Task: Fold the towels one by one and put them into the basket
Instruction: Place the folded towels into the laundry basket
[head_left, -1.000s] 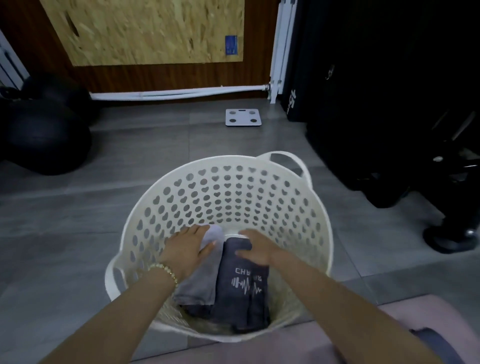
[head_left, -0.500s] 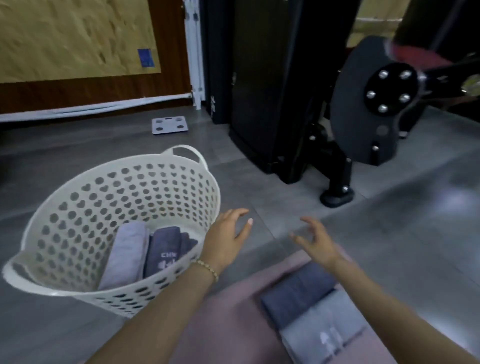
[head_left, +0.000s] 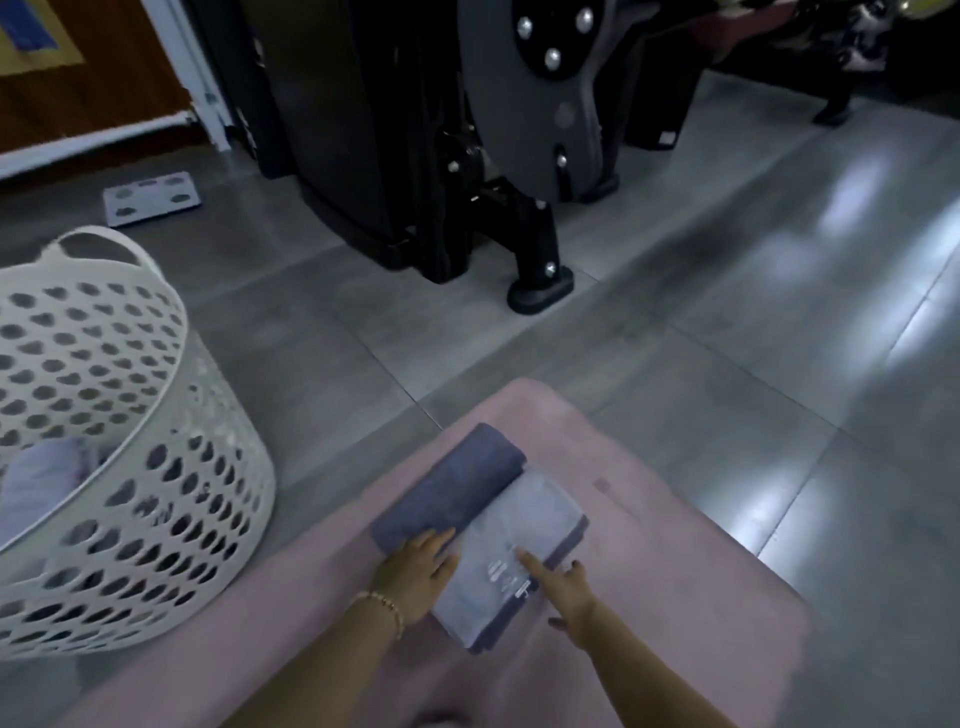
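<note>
Grey floor tiles (head_left: 675, 338) run under a black exercise machine (head_left: 415, 156), and a pink pad (head_left: 701, 571) in the foreground carries the work. The white basket (head_left: 171, 525) stands on the floor just off the pad's left edge, close enough, I judge, for short transfers. A pale towel in the basket (head_left: 41, 467) shows through the holes. Toward the pad's far end, two folded towels lie side by side and touching: a dark towel (head_left: 457, 483) on the left and a light towel (head_left: 524, 519) on the right, with a darker layer showing under its right edge.

The left hand (head_left: 415, 571) rests flat on the dark towel's near end. Its grip is loose, fingers fairly straight, closed round nothing. The right hand (head_left: 569, 592) is also spread, its index finger (head_left: 530, 562) touching the light towel beside the printed label. Both hands seem placed to steady the towels and pick which to lift, probably before sliding under it.
</note>
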